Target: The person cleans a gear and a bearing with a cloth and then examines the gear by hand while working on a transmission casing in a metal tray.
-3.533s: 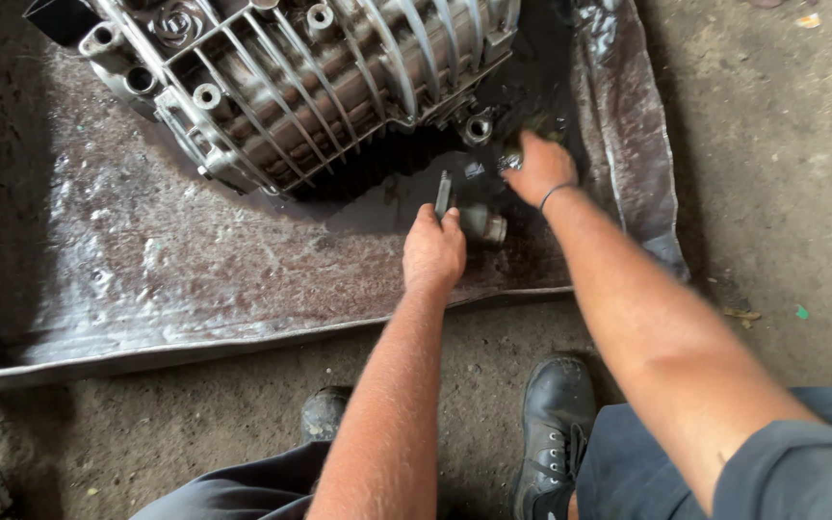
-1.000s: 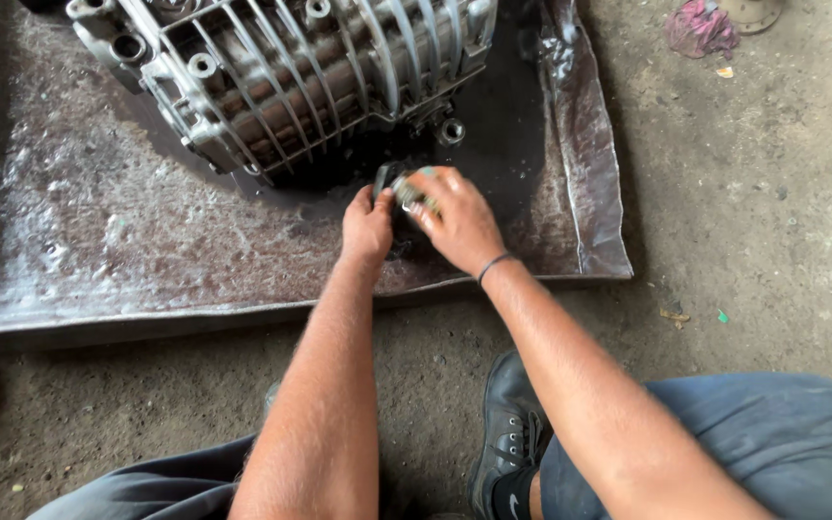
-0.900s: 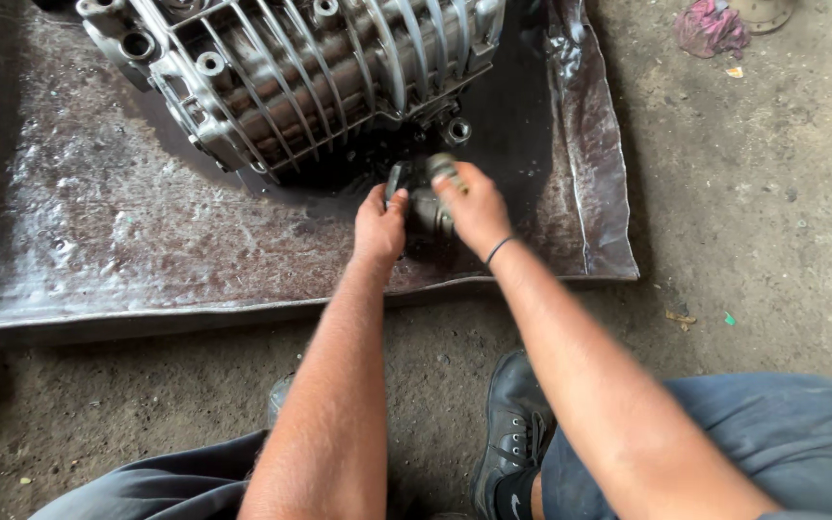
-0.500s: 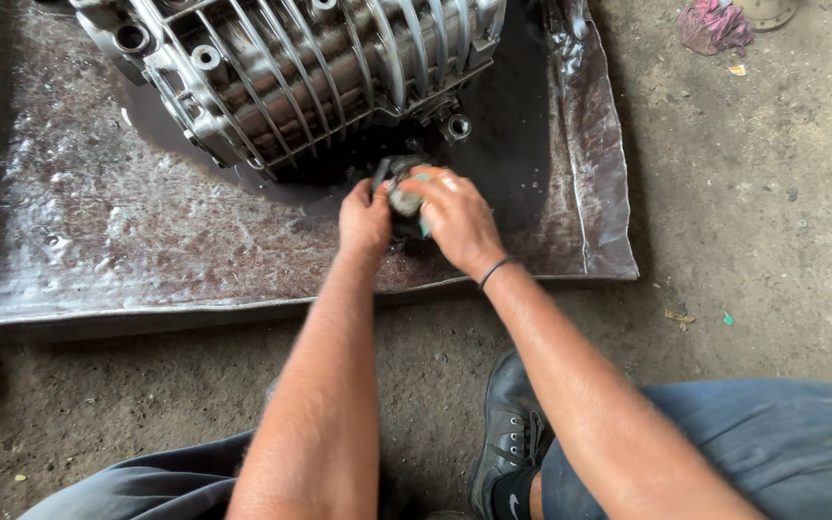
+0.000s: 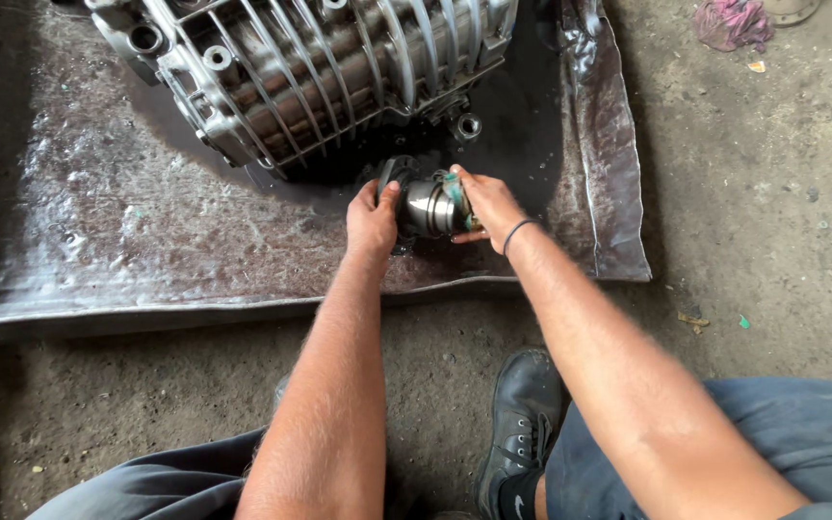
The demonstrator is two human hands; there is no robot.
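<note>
Head view, centre of frame, slightly above the middle. Both hands meet on a short, shiny steel cylindrical part [image 5: 428,207], held lying on its side just above the dark, oil-wet metal sheet [image 5: 146,241] spread on the dirt floor [image 5: 782,221].

Left hand [image 5: 372,220]: fingers curled and pressed against the left end of the cylinder, thumb up along its edge. A dark flat piece shows just above the thumb; cannot tell whether it belongs to the part.

Right hand [image 5: 486,204]: fingers pinch a small green-and-tan scrap of cloth [image 5: 454,195] against the cylinder's right end. A thin dark band sits on that wrist.

Upper centre of frame: large ribbed cast-aluminium housing [image 5: 310,72], resting on the same sheet, near the hands but apart from them. A small round metal fitting [image 5: 467,126] lies just below the housing's lower right corner. Pink rag [image 5: 730,23] at upper right on the floor, well apart. Black boot [image 5: 522,424] at lower centre.

Handling judgement: solid steel, so rigid and heavy for its bulk; no give under the fingers. The surface is polished and the surroundings are oily, so it is probably slippery; bare skin on the barrel may slide. The best hold looks to be across both end faces, as now, with the cloth adding friction. Dropping it could mar the finished surface.
</note>
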